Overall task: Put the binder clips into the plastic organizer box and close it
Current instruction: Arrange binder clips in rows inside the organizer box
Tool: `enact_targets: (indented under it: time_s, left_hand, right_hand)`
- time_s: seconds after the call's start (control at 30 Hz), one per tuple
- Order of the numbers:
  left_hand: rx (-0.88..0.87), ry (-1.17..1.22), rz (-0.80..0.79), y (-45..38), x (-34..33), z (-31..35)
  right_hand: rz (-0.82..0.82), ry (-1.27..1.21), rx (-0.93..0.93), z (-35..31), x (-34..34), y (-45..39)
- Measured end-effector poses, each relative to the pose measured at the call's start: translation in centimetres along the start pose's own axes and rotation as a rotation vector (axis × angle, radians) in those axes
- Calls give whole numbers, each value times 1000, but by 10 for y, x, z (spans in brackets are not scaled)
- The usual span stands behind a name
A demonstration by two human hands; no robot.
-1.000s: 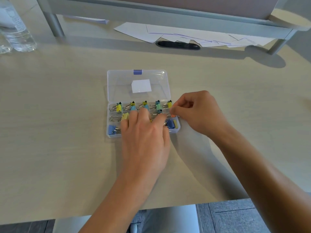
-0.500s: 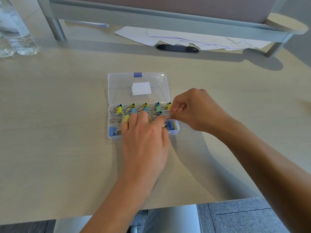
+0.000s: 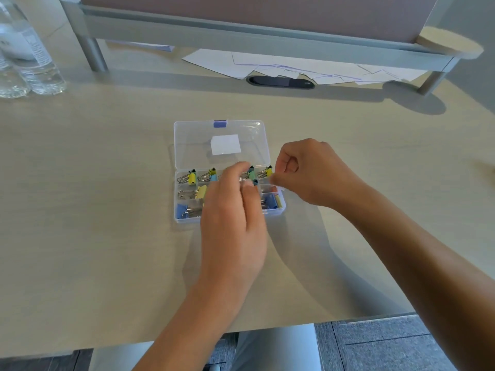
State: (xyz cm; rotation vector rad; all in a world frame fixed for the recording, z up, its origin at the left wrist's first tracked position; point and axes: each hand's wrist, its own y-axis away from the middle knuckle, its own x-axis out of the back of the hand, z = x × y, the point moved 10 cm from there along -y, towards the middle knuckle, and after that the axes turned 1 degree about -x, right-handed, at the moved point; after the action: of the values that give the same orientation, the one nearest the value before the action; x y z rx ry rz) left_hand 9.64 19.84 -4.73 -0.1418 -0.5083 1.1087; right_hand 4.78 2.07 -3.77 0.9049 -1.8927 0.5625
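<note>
Plastic organizer box (image 3: 179, 219) – clear, lies open on desk (image 3: 93, 210), directly under/ahead of both hands; lid (image 3: 192, 140) folded flat away from person, blue latch (image 3: 220, 123) at far edge, white label (image 3: 225, 144) on lid

Binder clips (image 3: 190, 178) – multi-colour (yellow, blue, green), sitting in box compartments; far row w/ several clips, yellow one in middle row left of left hand, blue ones in near row at both ends

Left hand (image 3: 233, 223) – over centre of box, covers middle compartments; fingers loosely bent, tips blurred; cannot tell whether it holds anything

Right hand (image 3: 310, 172) – at right end of box, fingers curled, thumb & forefinger pinched together by far-right compartment; whatever sits in the pinch too small/blurred to name; an orange clip (image 3: 273, 188) lies just below the fingertips

Misc:
- water bottles (image 3: 34, 62) – far left of left hand, clear plastic
- paper sheets (image 3: 281, 65) – beyond hands, under shelf riser (image 3: 241, 36)
- black cable slot (image 3: 280, 82) – in desk, ahead of box
</note>
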Motion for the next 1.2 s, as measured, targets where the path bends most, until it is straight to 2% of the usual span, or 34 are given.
enact_targets:
  time_s: [0.13,0.3,0.53,0.7,0.8,0.9,1.03,1.2]
  left_hand:
    - [278,412,-56,4,-9,-14]
    - [444,541,-124,13,-25,-17]
    - [393,589,-147,14,-35,-3]
    - [308,537,-161,14,-31,4]
    - [214,375,-49,11,-11,0]
    - [39,51,-7,8,4,3]
    - [-123,-318,-73,5,-3,7]
    - [-190,-545,-204,2,-23,7]
  right_hand:
    - [136,-312,-66,8,13,26]
    - [124,-684,-130,7,11,61]
    - [-40,-892,-96,-13,-7,83]
    - [-49,-999,-164,-5,-9,80]
    - [27,-1062,-246,13,-1,68]
    - [97,-906,-244,31,7,53]
    - [110,-636,-193,37,4,35]
    - [110,-505,-185,38,-1,23]
